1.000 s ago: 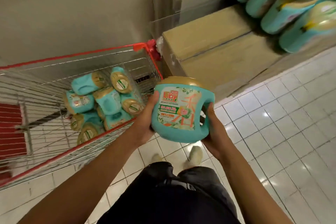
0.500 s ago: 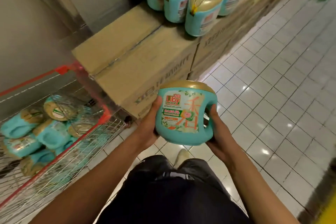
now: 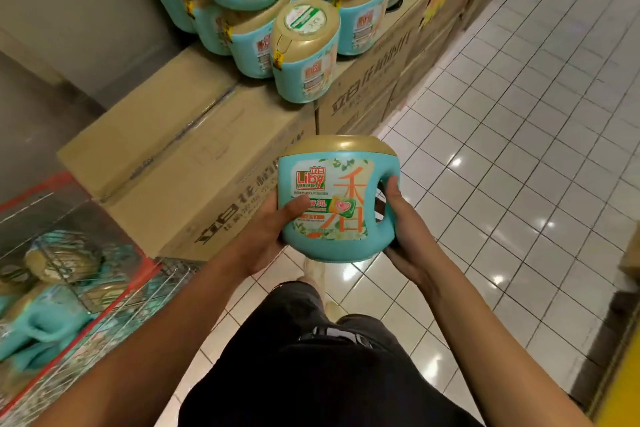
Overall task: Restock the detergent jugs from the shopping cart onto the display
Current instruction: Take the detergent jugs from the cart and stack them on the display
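I hold a teal detergent jug (image 3: 337, 198) with a gold cap upright in front of me, above the tiled floor. My left hand (image 3: 266, 232) grips its left side, thumb across the label. My right hand (image 3: 403, 229) grips the handle side, fingers curled round it. The display (image 3: 180, 149) is a row of cardboard boxes ahead, with several matching jugs (image 3: 304, 52) stacked on top at the back. The red wire shopping cart (image 3: 79, 274) stands at the lower left and holds several more jugs (image 3: 55, 319), blurred.
A grey wall (image 3: 69, 10) runs behind the boxes on the left. White floor tiles (image 3: 519, 149) stretch to the right. A dark and yellow fixture edge (image 3: 616, 340) shows at the lower right. My legs and shoes are below the jug.
The view has swung from the cart toward the display, which is now closer and higher in frame. The jug stays gripped in both hands and has risen slightly toward the boxes.
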Tool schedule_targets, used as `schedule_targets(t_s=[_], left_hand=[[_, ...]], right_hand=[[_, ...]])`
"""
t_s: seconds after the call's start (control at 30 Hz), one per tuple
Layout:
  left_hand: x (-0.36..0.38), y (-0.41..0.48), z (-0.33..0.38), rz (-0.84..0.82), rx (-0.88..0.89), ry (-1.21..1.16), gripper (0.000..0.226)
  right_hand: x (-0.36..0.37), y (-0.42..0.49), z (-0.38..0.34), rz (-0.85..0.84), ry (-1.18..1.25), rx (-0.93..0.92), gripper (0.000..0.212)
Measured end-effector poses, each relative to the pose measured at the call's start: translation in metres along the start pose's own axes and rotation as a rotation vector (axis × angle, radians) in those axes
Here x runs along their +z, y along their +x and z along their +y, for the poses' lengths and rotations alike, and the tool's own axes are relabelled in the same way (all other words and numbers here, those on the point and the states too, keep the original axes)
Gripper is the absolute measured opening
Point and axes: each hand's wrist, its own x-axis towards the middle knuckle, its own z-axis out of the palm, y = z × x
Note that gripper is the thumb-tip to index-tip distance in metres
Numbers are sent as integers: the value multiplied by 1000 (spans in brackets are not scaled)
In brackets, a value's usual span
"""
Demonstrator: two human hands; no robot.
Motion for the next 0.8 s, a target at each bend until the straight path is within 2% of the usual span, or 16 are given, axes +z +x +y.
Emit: schedule_targets(t_s=[0.17,0.3,0.57,0.7,0.8], left_hand=[[2,36,41,-10,143,7,94],[2,61,82,34,275,55,85],[-7,121,160,115,582,110,109],[-10,146,183,164,679,141,111],[-12,160,193,209,711,152,107]], right_hand=[[6,38,-47,21,-39,-64,60],[24,67,-93,-12,-57,-134,61],[72,128,-175,-66,-94,-360,67],[78,159,-192,-129,-103,-447,52],[77,180,-200,-201,-110,-482,61]])
